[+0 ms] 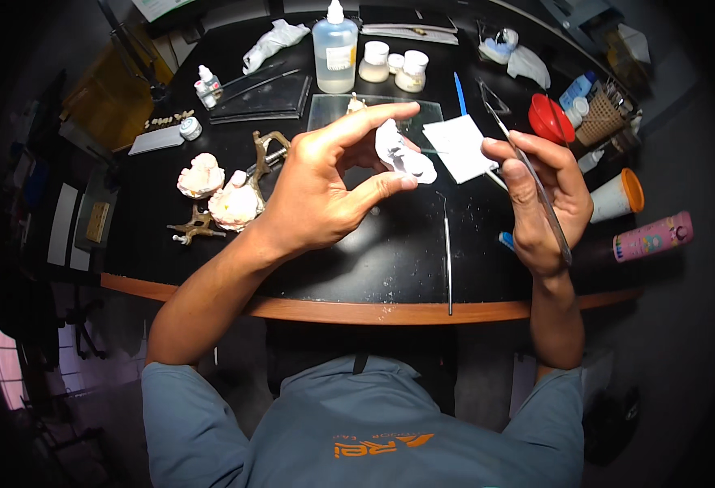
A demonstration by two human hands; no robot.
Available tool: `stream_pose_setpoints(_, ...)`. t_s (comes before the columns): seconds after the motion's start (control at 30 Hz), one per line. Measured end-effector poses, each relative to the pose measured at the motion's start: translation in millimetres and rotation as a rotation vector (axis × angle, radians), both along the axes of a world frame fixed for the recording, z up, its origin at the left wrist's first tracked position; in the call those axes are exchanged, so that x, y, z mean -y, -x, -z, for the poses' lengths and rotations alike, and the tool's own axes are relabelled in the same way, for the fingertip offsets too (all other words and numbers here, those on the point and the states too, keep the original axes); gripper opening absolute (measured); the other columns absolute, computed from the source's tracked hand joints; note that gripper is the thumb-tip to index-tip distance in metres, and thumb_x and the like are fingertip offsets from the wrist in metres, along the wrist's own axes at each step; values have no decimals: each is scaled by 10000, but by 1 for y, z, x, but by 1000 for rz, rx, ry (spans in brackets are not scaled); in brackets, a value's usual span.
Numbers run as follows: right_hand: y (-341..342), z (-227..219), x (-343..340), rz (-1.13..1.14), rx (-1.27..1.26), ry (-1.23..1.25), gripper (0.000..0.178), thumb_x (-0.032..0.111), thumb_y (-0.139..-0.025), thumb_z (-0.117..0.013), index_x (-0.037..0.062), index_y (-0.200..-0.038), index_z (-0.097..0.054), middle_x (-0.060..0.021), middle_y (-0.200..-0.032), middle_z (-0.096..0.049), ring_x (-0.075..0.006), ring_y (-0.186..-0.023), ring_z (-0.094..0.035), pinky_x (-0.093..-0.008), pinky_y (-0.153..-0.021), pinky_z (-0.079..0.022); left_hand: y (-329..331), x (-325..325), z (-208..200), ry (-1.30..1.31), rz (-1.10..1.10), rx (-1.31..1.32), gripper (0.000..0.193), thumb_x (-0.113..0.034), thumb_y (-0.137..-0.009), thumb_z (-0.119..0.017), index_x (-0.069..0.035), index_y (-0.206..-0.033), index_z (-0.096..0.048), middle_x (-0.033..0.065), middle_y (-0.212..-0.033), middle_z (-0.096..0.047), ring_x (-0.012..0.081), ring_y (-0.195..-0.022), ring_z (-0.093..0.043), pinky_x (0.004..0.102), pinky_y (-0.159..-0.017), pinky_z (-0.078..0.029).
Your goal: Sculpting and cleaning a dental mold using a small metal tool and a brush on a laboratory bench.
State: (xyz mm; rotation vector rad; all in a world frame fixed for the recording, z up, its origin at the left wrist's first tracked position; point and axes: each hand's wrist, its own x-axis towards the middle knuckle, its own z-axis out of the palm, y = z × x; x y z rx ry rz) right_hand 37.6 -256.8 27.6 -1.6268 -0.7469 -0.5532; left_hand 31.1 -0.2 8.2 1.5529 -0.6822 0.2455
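My left hand point(317, 183) is curled round a small, lumpy white dental mould piece point(398, 153), lifted over the middle of the table. Its thumb presses the lower edge while the index finger stretches above it. To the right, my right hand point(546, 191) grips a slim metal dental instrument point(539, 180) between thumb and fingers, its thin tip pointing up and away. The tip stays apart from the white piece. Between the two hands lies a white paper pad point(461, 148). Just below it, a second thin metal instrument point(447, 260) rests on the tabletop.
Pinkish plaster dental casts point(234, 202) and a brass-coloured articulator point(271, 153) lie at left. A clear bottle point(335, 53) and small white jars point(411, 71) stand at the back. A red bowl point(550, 119), wicker basket point(601, 122) and pink cylinder point(652, 237) line the right.
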Motion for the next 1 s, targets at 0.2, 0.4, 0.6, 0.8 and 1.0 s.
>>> stream_pose_setpoints(0.2, -13, 9, -3, -12, 339, 200, 235, 50, -898, -843, -12, -1114, -774, -165, -1032, -768, -205, -916, -757, -291, -788, -603, 3, 5, 9, 122, 106, -96, 703, 101, -976, -690, -1, -1608, -400, 129, -1374, -595, 191, -1188, -686, 308, -1021, -595)
stream_pose_setpoints(0.4, 0, 24, -17, -139, 77, -82, 182, -39, -921, -791, -39, -1091, -723, -179, -1086, -743, -223, -980, -767, -299, -863, -645, 2, 9, 16, 264, 185, -215, 702, 100, -979, -689, 25, -1607, -384, 143, -1322, -612, 194, -1180, -675, 314, -1030, -591)
stream_pose_setpoints(0.6, 6, 29, -21, -147, 125, -46, 176, -107, -912, -760, -35, -1022, -643, -177, -1016, -732, -266, -970, -776, -383, -913, -650, 3, 11, 16, 270, 170, -204, 651, 27, -991, -706, 16, -1574, -417, 184, -1306, -664, 235, -1208, -693, 358, -1036, -603)
stream_pose_setpoints(0.8, 14, 30, -24, -208, 56, -71, 186, -111, -942, -715, -13, -1029, -584, -139, -928, -689, -272, -954, -781, -404, -903, -656, 3, 11, 19, 263, 135, -212, 605, 35, -972, -725, 27, -1524, -478, 226, -1310, -697, 235, -1213, -704, 350, -1037, -602)
stream_pose_setpoints(1.0, 9, 35, -20, -232, 57, -81, 180, -114, -940, -719, -7, -1008, -592, -134, -914, -690, -253, -931, -785, -409, -910, -661, 4, 15, 19, 300, 115, -203, 565, 48, -959, -735, 34, -1483, -524, 221, -1292, -709, 231, -1159, -731, 335, -989, -626)
